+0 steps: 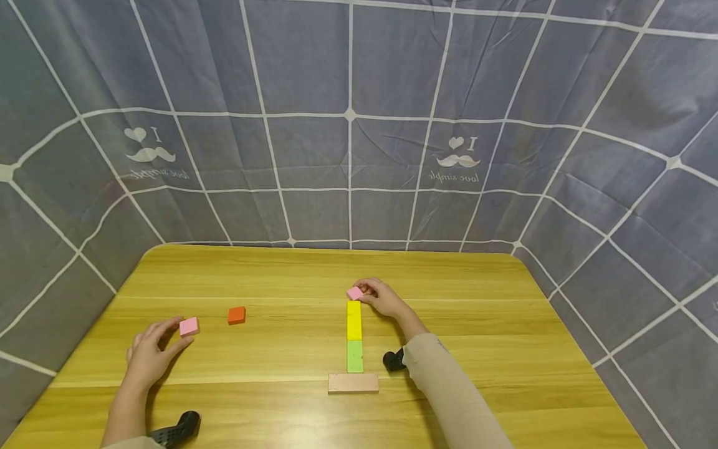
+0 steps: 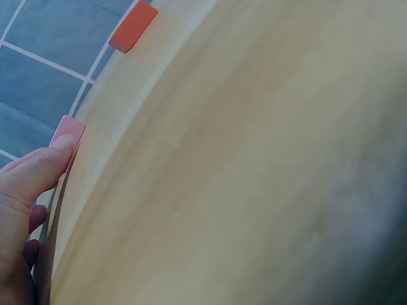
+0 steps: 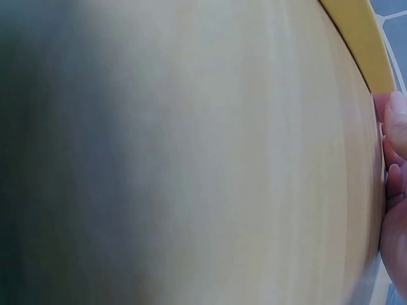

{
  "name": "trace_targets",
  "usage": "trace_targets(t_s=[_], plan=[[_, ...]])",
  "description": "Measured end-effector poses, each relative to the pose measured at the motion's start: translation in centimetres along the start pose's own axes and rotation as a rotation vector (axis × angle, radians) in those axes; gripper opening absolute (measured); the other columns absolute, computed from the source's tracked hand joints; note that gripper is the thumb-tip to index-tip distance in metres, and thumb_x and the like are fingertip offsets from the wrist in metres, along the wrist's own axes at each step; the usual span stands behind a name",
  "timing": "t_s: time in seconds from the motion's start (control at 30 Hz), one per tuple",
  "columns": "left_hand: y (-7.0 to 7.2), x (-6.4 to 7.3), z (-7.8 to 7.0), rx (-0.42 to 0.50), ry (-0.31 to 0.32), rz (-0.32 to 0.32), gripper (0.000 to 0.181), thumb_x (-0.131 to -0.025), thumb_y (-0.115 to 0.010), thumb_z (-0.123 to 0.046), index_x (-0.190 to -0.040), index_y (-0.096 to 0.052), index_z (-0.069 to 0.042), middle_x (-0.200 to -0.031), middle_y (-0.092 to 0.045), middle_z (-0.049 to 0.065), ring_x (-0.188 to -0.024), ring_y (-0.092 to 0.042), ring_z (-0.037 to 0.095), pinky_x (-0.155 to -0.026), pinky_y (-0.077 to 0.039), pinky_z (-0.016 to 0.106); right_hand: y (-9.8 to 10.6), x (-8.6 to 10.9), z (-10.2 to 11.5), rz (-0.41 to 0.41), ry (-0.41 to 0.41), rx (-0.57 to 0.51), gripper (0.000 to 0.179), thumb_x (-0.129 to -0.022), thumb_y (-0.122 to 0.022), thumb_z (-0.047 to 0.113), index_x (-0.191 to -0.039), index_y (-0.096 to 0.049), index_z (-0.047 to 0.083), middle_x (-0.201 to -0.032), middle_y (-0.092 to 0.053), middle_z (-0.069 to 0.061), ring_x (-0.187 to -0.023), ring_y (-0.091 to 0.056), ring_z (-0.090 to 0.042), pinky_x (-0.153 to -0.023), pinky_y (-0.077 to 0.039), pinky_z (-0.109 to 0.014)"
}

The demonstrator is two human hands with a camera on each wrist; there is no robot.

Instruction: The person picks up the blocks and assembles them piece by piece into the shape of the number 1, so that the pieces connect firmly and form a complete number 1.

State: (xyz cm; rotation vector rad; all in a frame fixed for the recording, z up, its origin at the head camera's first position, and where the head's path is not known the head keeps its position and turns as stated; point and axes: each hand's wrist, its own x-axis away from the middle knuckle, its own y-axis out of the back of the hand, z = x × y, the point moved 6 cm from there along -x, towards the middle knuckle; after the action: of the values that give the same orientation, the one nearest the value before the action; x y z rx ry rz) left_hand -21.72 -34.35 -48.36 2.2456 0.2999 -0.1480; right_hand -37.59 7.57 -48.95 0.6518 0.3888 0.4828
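On the table's left side, my left hand (image 1: 150,352) pinches a pink block (image 1: 189,326) between thumb and fingers. The left wrist view has the thumb (image 2: 62,145) lying against that pink block (image 2: 67,129). Farther right, my right hand (image 1: 384,298) pinches a second pink block (image 1: 354,293) at the far end of a yellow block (image 1: 354,320). A light green block (image 1: 354,356) follows the yellow one toward me, and a pale wooden block (image 1: 353,383) lies crosswise at the near end. In the right wrist view the fingers partly hide the held block.
An orange-red block (image 1: 237,315) lies right of the left hand's block. Black wrist-camera parts (image 1: 187,424) show at the left forearm and by the right sleeve (image 1: 449,380). A grey curtain with white lines (image 1: 314,149) surrounds the wooden table (image 1: 269,355).
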Motion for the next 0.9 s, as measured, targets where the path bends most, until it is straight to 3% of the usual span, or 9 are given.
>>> trace_targets(t_s=[0.3,0.9], plan=[[-0.14,0.11,0.04,0.004,0.016,-0.033,0.046,-0.091,-0.056,-0.031,-0.121,-0.049,0.004,-0.122,-0.041,0.027,-0.107,-0.028,0.050,-0.083,-0.016,0.062,-0.01,0.01,0.08,-0.004,-0.010,-0.003,0.025,-0.086,-0.060,0.002,-0.111,-0.059,-0.001,-0.095,-0.056,-0.013,-0.081,-0.048,-0.019,-0.073,-0.042,-0.024],[0.18,0.16,0.03,0.039,0.041,-0.118,0.043,-0.085,-0.065,-0.026,-0.112,-0.055,0.006,-0.115,-0.048,0.027,-0.105,-0.034,0.048,-0.086,-0.019,0.061,-0.01,0.00,-0.04,-0.005,-0.007,-0.018,0.026,-0.086,-0.060,0.003,-0.111,-0.059,-0.002,-0.094,-0.055,-0.014,-0.082,-0.048,-0.020,-0.072,-0.041,-0.023]])
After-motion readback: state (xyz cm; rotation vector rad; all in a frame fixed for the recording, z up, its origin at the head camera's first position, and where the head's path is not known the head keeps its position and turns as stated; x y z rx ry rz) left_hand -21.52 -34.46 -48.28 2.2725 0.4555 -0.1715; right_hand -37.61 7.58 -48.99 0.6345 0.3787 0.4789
